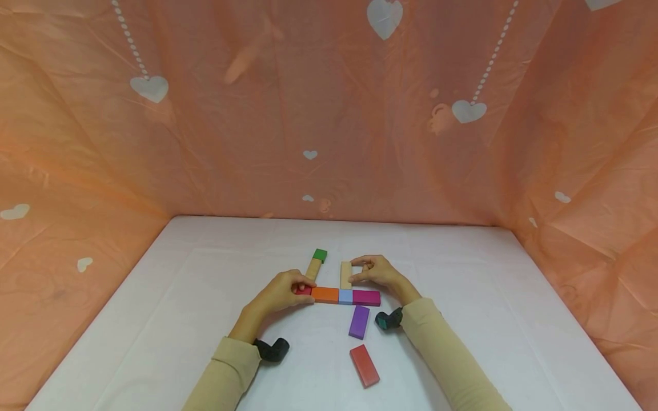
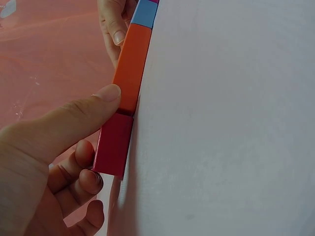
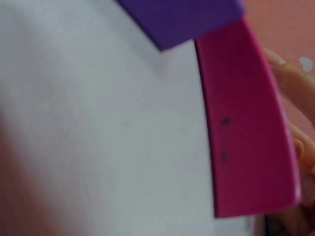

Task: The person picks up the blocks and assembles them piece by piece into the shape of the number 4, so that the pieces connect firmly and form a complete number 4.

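Observation:
My left hand (image 1: 284, 289) pinches the dark red block (image 2: 113, 147) at the left end of a row, its thumb lying at the joint with the orange block (image 1: 325, 294). A light blue block (image 1: 345, 296) and a magenta block (image 1: 366, 297) continue the row to the right. Behind the blue one a plain wooden block (image 1: 346, 275) points away, held along its right side by the thumb and forefinger of my right hand (image 1: 379, 270). Another plain wooden block (image 1: 313, 269), with a green block (image 1: 321, 254) at its far end, slants away behind the red one.
A purple block (image 1: 359, 322) lies just in front of the magenta one, and a lighter red block (image 1: 364, 366) lies closer to me. The white table (image 1: 205, 251) ends at an orange curtain (image 1: 247, 142) at the back and sides.

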Available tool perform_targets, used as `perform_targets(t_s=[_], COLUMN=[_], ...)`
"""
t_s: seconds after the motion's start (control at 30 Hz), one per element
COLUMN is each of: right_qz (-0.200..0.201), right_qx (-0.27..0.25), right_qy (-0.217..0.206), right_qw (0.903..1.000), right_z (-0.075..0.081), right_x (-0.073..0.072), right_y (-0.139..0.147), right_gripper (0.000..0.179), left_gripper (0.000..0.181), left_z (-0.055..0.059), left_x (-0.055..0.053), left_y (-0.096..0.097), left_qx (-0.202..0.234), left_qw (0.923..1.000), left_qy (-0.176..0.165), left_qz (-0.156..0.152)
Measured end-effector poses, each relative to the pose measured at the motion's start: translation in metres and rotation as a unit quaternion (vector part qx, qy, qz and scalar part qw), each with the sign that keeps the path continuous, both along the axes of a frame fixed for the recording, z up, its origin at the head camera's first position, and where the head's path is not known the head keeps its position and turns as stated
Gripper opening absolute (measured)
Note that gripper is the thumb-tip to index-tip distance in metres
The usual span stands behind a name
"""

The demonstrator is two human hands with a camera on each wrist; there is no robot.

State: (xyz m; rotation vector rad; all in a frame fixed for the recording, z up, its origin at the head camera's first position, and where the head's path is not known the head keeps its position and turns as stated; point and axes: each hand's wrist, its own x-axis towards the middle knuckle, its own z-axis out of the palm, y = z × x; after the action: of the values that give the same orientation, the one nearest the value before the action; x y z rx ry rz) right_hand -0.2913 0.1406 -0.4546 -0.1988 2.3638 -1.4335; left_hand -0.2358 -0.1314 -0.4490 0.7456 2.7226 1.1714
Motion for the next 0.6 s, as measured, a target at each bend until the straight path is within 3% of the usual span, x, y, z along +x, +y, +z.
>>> perform_targets(t_s=[0.6], right_qz=[-0.018], right_qx=[0.002], right_qy=[-0.019], right_qw=[0.9997], right_z=[0.0013], right_x=[0.0017], right_y=[-0.0005], right_gripper=[0.055], left_gripper=[0.027], left_z=[0.0000], left_x=[0.0000], left_y=[-0.0007], left_qx=[-0.004], left_qw=[1.0000], left_qy=[-0.005], left_qz=[0.001])
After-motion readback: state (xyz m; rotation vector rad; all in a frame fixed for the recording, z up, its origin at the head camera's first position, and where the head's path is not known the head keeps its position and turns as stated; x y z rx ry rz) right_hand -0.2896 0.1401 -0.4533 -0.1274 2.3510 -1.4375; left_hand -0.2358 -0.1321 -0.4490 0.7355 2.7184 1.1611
